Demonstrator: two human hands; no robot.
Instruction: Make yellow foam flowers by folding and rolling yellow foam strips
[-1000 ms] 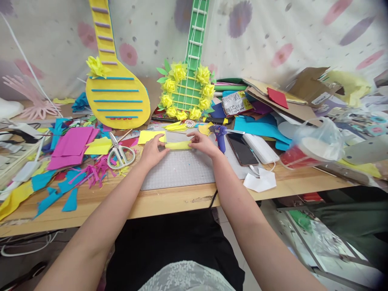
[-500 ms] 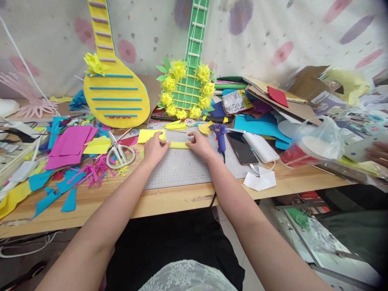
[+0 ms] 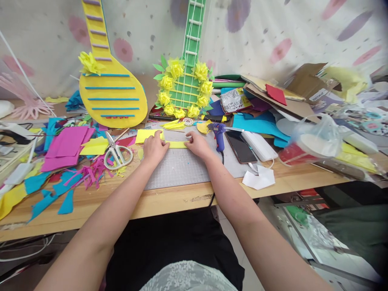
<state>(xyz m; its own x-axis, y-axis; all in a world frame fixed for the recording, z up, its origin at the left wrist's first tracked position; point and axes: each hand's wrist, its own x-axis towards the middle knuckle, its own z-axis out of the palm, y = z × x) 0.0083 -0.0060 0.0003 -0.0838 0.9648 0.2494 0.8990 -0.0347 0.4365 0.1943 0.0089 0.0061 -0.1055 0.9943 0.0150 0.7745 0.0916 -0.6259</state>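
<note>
A narrow strip of yellow crepe paper (image 3: pixel 177 144) stretches between my hands, low over the grey cutting mat (image 3: pixel 182 173). My left hand (image 3: pixel 154 146) is closed on the strip's left end, and my right hand (image 3: pixel 196 144) pinches its right end. Behind my left hand lies a flat yellow paper piece (image 3: pixel 145 135), partly covered by the fingers. A purple glue gun (image 3: pixel 219 139) stands just right of my right hand. White-handled scissors (image 3: pixel 117 155) rest to the left of the mat.
A yellow paper guitar (image 3: pixel 112 97) and a green one (image 3: pixel 185 87) with yellow paper flowers lean at the back. Magenta paper (image 3: pixel 68 147) and blue scraps lie left. A phone (image 3: pixel 241 146), white power bank (image 3: pixel 260 145) and bagged red cup (image 3: pixel 297 151) stand right.
The view has shifted slightly. Both hands keep their hold on the yellow strip in nearly the same place. Another person's hand at the far right, with a pale dotted object, has left the view.
</note>
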